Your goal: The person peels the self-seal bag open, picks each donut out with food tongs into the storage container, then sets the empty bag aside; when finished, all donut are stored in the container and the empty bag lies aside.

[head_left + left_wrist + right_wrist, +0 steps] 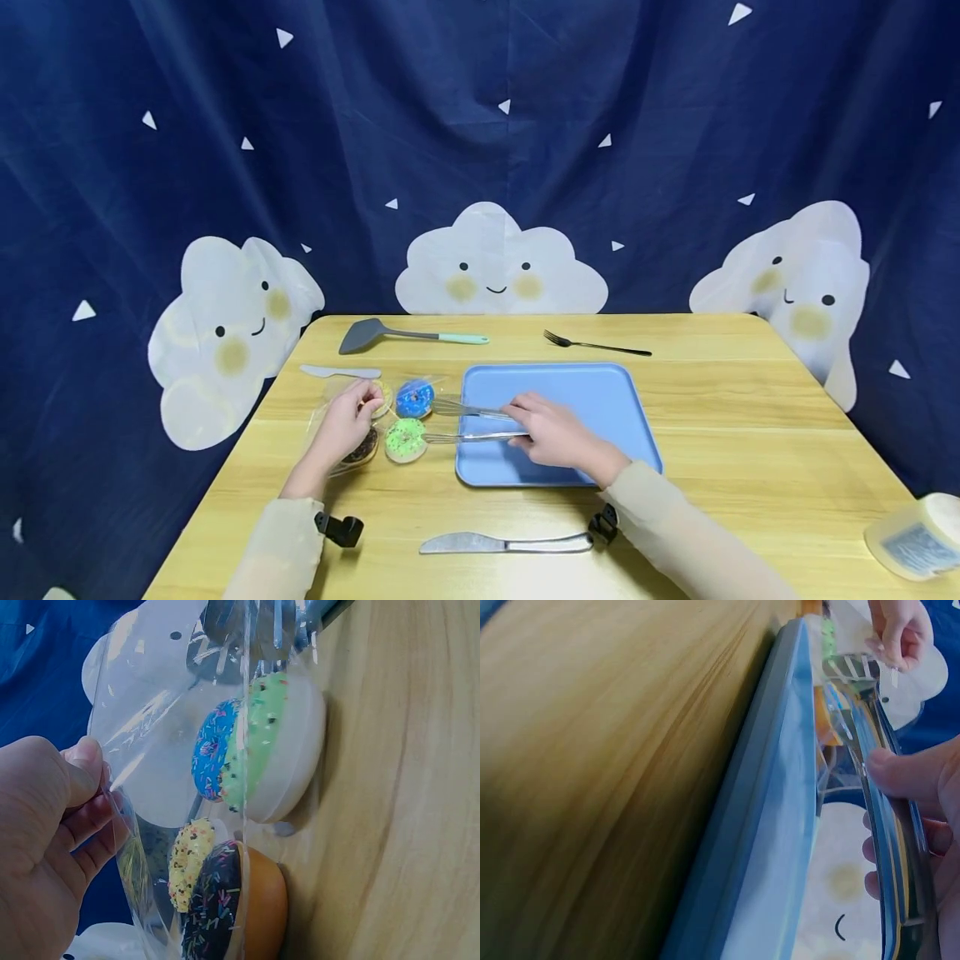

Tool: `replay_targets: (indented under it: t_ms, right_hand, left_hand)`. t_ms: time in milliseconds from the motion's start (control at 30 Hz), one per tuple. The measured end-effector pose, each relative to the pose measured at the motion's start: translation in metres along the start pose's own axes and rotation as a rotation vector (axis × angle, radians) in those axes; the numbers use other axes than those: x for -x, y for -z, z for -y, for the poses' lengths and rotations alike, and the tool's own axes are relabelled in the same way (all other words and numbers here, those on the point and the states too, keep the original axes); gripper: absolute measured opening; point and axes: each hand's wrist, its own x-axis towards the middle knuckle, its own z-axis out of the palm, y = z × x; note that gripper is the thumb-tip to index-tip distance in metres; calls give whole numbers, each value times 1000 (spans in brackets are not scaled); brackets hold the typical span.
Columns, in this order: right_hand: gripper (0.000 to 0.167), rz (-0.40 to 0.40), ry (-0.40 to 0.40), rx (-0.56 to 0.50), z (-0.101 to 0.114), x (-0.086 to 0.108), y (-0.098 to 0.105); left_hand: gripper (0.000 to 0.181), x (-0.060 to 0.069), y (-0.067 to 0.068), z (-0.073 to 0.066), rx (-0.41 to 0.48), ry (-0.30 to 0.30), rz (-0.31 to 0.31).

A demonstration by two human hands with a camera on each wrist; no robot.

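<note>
In the head view my left hand [347,421] pinches the edge of a clear plastic bag or sheet [142,712], raised over several doughnuts. A blue doughnut [415,398] and a green doughnut [406,440] lie on the right. To their left are a yellow doughnut [383,398], partly behind the fingers, and a chocolate doughnut [363,448]. My right hand [551,429] grips metal tongs [480,437] above a blue tray [615,425]. The tongs' slotted ends [853,667] are spread, beside the blue and green doughnuts; whether they touch is unclear.
Behind lie a grey spatula [405,332], a pale knife [341,372] and a black fork [600,345]. A metal table knife [506,544] lies near the front. A white tub [915,537] is at the right edge. A dark blue curtain [450,100] hangs behind the table.
</note>
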Motion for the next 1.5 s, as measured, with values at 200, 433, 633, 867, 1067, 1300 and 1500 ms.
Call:
replay_targets:
  t_ms: [200,433,633,867,1067,1300,1500]
  right_hand:
    - [52,98,-30,-56,-3,-12,-6]
    - [51,142,13,-84,-6,-19,-9]
    - [51,188,55,-80,-4,-34,-4]
    - [52,270,84,-77,5,-47,1]
    - [49,267,81,-116,7,-51,-7]
    - [44,237,82,-141,5,-50,-13]
    - [41,170,127,-93,6,-43,-6]
  left_hand:
    - [12,1,-1,-4,9,7,0]
    - [14,5,-3,-3,26,19,12]
    - [15,5,-5,-1,37,33,28]
    - [19,6,-5,-1,19,28,36]
    - [17,6,-4,-2,14,28,40]
    - [15,6,-1,-1,11,52,24]
    - [14,7,2,-1,-1,65,15]
